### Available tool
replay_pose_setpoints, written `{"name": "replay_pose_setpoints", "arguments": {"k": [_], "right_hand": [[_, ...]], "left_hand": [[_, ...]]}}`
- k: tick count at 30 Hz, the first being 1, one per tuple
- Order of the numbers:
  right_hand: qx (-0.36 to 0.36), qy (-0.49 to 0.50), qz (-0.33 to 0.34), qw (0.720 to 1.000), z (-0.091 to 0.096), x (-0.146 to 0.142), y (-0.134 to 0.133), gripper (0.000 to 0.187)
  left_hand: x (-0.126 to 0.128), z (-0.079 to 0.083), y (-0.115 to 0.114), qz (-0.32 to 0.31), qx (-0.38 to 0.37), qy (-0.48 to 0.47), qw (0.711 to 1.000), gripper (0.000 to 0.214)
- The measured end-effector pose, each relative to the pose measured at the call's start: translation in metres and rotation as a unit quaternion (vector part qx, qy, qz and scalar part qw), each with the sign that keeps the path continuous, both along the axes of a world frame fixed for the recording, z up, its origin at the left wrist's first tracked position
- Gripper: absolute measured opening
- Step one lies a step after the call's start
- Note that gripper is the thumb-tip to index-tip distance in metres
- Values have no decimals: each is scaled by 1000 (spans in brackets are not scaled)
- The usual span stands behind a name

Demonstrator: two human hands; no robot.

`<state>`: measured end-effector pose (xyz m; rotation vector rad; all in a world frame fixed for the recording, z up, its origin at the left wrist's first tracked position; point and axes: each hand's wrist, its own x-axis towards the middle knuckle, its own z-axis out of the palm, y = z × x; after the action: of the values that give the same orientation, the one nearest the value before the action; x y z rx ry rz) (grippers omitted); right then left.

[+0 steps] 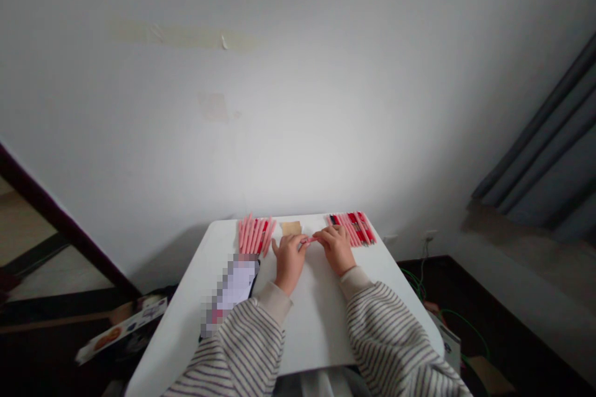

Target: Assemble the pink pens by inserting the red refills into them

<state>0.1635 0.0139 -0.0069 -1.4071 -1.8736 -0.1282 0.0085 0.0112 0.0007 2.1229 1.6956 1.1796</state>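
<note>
L hand (289,262), R hand (336,249) both pinching short pink stick (307,240) between fingertips, seemingly to steady it; just before tan card (291,228). Pink stick rows (254,236) flank card, kept apart, prob. for sorting, on white table (316,322).

**Worktop scene, partly obscured.** The small pink piece (308,240) between the left hand (289,262) and right hand (336,249) is mostly covered by the fingers, so its full length and the grip cannot be made out. Far-left pink sticks (250,236) and far-right pink sticks (352,229) are too small to identify; their red markings are illegible. A flat device (231,293) at left on the worktop (321,316) is pixelated. Striped sleeves (233,353) cover the worktop's near part. The box (121,329) on the floor (46,347) at left has unreadable print.
</note>
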Motion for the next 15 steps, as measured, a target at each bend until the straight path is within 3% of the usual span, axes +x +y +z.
{"name": "replay_pose_setpoints", "arguments": {"k": [15], "right_hand": [[3,38,-24,999,-1,0,2,22]], "left_hand": [[-3,8,-2,35,-10,17,999,17]]}}
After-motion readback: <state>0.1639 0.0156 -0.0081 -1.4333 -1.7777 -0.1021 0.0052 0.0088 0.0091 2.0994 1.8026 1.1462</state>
